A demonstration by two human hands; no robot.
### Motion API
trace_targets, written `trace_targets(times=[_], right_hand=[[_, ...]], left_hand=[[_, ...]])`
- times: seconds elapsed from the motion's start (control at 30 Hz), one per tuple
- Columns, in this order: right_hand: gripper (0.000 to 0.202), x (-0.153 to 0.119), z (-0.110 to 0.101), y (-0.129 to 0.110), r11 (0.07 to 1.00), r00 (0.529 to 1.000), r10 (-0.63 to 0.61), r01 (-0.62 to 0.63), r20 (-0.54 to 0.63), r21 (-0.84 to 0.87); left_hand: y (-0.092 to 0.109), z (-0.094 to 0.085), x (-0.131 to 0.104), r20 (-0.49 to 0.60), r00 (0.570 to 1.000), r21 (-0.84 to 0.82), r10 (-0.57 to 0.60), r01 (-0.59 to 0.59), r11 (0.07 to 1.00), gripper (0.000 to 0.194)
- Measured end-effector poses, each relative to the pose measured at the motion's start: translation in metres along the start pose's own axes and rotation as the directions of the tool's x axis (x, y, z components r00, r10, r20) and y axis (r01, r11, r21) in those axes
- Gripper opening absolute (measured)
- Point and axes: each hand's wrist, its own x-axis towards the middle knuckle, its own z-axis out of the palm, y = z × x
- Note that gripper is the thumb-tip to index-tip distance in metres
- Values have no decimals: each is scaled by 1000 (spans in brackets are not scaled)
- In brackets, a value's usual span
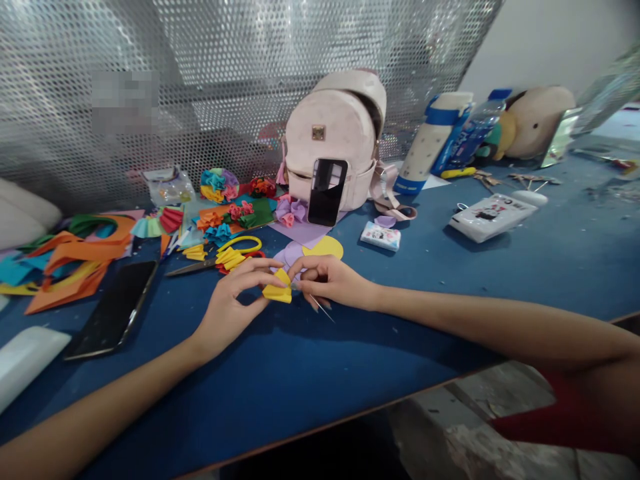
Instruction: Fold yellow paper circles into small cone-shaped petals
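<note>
Between the thumb and fingers of my left hand [235,297] is a folded yellow paper piece [278,291]. My right hand [333,281] is closed at the paper's right edge, its fingertips close to or touching it. From under the right fingers a thin needle-like rod [323,309] sticks out, pointing down and right. Just beyond the hands lie purple paper circles [290,253] and a yellow paper circle [327,247]. Scissors [193,268] with dark blades rest left of them, under pleated yellow paper [231,259].
A pink backpack [330,127] stands behind, a phone [327,192] leaning on it. Another phone [115,307] and cut orange paper [85,247] lie left. Small tissue packet [381,236], white packet [493,217], flask [433,143] and water bottle [475,133] are right. The blue table's edge [360,413] runs nearest me.
</note>
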Motion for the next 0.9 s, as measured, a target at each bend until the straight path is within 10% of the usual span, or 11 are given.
trace_targets(times=[0.23,0.57,0.9], right_hand=[[23,0,4,0,1000,999,13,-13,-37,-3],[19,-4,4,0,992,992,-41,25,-123,-122],[17,-7,10,-4,982,994,-77,62,-83,-177]], left_hand=[[2,3,0,-15,995,11,-94,94,996,27],[-3,-1,-1,53,996,231,72,-82,969,13],[2,-1,0,32,998,68,-54,51,996,12]])
